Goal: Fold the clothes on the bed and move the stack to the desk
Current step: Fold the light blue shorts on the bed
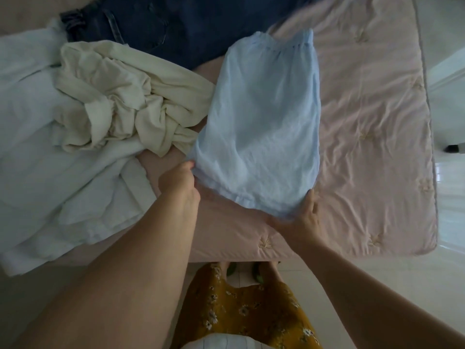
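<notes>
A light blue garment (261,122) lies lengthwise on the pink bed cover (372,122), its gathered waistband at the far end. My left hand (180,180) pinches its near left corner. My right hand (302,217) grips its near right corner, fingers tucked under the hem. A crumpled cream garment (125,96) lies to the left. Beside and beneath that is a white garment (50,159) spread toward the bed's left edge. Dark blue jeans (176,23) lie across the far side.
The bed's near edge is just in front of my legs, and its right edge (431,147) meets a pale tiled floor (448,273). A small dark object (453,148) sits on the floor at far right. No desk is in view.
</notes>
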